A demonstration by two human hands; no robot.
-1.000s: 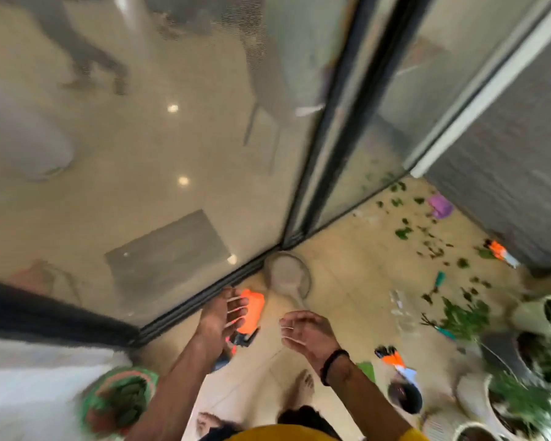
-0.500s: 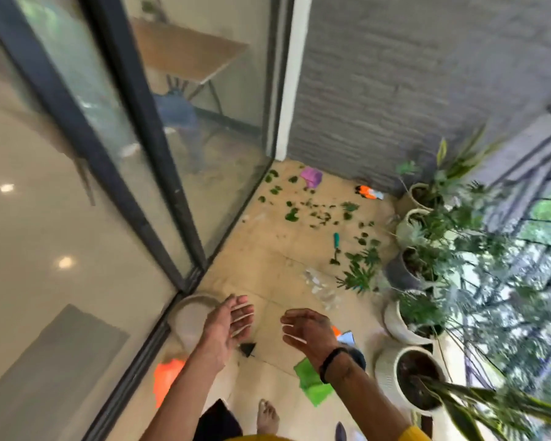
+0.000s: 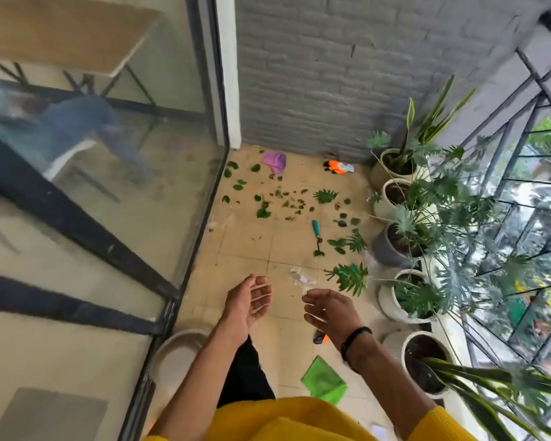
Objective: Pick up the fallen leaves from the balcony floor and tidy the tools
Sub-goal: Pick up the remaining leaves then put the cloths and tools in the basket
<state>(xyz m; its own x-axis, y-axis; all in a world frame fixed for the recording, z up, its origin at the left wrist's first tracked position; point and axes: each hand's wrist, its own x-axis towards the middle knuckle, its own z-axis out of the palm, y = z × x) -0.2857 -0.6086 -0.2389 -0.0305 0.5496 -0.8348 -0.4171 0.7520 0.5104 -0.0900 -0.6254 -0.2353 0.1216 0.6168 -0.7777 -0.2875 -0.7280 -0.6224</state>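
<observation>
Several green fallen leaves (image 3: 263, 212) lie scattered over the beige tiled balcony floor (image 3: 245, 246) ahead of me, with larger cut fronds (image 3: 350, 276) nearer the pots. A teal-handled hand tool (image 3: 316, 232) lies among them. An orange glove (image 3: 337, 167) sits by the grey brick wall, and another orange item (image 3: 321, 338) shows under my right wrist. My left hand (image 3: 247, 305) and my right hand (image 3: 330, 308) hover above the floor, fingers relaxed, both empty.
A purple cloth (image 3: 275, 160) lies at the far end and a green cloth (image 3: 324, 380) near my feet. A round pale basin (image 3: 178, 351) sits by the glass door (image 3: 115, 192) on the left. White and grey plant pots (image 3: 395, 300) line the railing on the right.
The view has swung up from the glass door and the floor by my feet toward the far end of the balcony. Both hands stay raised and empty.
</observation>
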